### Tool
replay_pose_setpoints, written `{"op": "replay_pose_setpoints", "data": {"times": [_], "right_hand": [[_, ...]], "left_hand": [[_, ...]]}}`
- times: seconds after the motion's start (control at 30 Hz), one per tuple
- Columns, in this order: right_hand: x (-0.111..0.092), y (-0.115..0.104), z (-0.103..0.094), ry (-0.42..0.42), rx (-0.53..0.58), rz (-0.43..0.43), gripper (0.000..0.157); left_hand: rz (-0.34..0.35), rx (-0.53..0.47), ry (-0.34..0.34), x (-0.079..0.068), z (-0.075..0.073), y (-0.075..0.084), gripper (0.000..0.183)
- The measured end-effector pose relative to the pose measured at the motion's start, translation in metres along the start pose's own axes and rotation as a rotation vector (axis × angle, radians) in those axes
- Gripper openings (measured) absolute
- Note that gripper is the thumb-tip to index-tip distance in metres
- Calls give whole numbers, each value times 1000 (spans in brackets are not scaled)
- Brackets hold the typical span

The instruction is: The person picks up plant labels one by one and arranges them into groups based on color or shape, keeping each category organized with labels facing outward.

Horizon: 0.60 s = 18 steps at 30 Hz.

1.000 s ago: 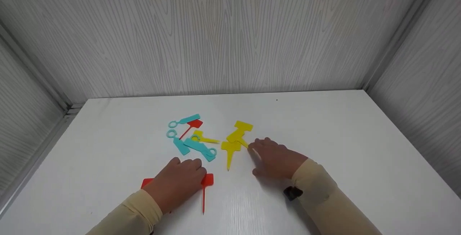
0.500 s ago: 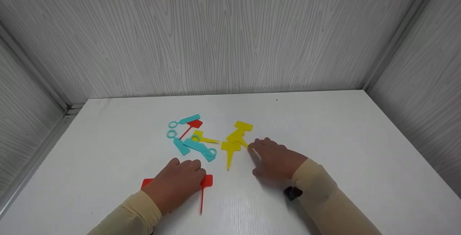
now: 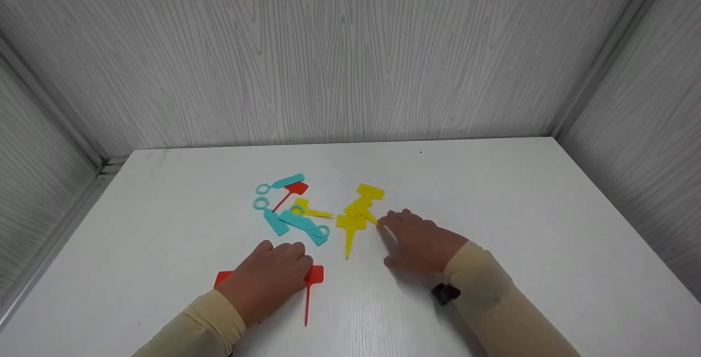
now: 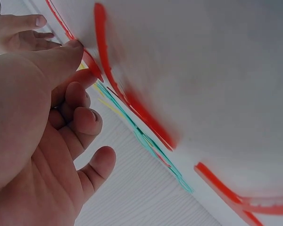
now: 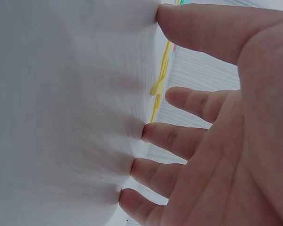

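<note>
My left hand (image 3: 268,279) is low on the white table, left of the middle. In the left wrist view its thumb and index finger pinch the head of a red T-shaped plant label (image 4: 92,65); in the head view that label's stem points toward me. More red labels (image 4: 148,125) lie beneath the hand, one edge showing at its left. My right hand (image 3: 420,241) rests its fingertips on the table with fingers spread, holding nothing. By its index finger lie overlapping yellow T-shaped plant labels (image 3: 351,222), the nearest stem tip at or just beside that fingertip.
Several teal ring-ended tags (image 3: 276,222) lie in a loose group beyond my left hand. Among them are a red label (image 3: 297,188) and a yellow label (image 3: 315,212). Grey wood-grain panels (image 3: 350,56) close off the table's back and sides.
Between one second and half a second ago, the pinched red label shifted slightly, its stem tip swinging a little left. The left hand moved barely. The right hand and other labels stay put.
</note>
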State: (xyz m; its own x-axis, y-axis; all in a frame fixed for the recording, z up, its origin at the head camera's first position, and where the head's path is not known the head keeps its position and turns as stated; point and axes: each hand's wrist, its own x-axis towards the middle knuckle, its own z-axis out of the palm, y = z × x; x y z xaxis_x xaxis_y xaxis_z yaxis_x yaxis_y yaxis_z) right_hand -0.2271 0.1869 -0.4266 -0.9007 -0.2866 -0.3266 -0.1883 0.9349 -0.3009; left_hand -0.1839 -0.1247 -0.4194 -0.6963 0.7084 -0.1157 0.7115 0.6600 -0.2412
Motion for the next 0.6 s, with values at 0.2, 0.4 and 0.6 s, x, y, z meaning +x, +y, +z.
{"op": "replay_pose_setpoints", "data": {"times": [0.2,0.4,0.6], "right_hand": [[-1,1,0,5,-6,-28,74],[-1,0,0,-4,-5,-30,74],[-1,0,-1,-4,-5,-44,73]], "left_hand": [[26,27,16,0,0,-2,70],[7,16,15,1,-6,-4,60],[-34,11,15,7,-9,-16,59]]}}
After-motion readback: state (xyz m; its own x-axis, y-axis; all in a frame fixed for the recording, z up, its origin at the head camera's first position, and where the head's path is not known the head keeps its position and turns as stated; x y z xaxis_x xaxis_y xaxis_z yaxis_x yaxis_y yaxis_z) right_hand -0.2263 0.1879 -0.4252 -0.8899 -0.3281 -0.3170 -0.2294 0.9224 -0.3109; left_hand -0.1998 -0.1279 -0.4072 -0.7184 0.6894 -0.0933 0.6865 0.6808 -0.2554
